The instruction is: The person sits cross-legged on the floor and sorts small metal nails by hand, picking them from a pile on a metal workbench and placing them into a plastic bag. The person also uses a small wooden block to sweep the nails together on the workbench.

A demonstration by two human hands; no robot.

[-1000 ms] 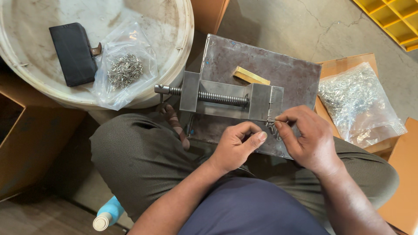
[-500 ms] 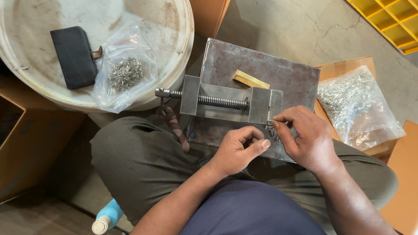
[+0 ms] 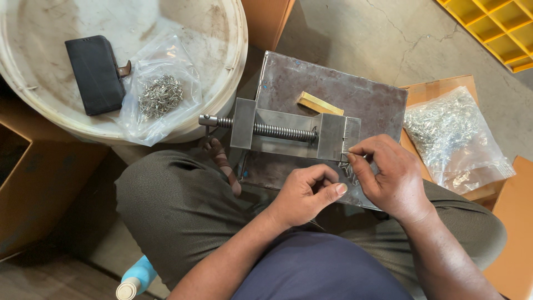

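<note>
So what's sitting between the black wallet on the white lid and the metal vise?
In the head view, a clear plastic bag of small metal parts lies between the black wallet and the vise, on the white lid.

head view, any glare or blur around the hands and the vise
Head view: even, soft light and sharp focus on the vise, left hand and right hand; mild sheen on the metal plate, bright glints on the right plastic bag; the tiny part between the fingertips is too small to resolve.
</note>
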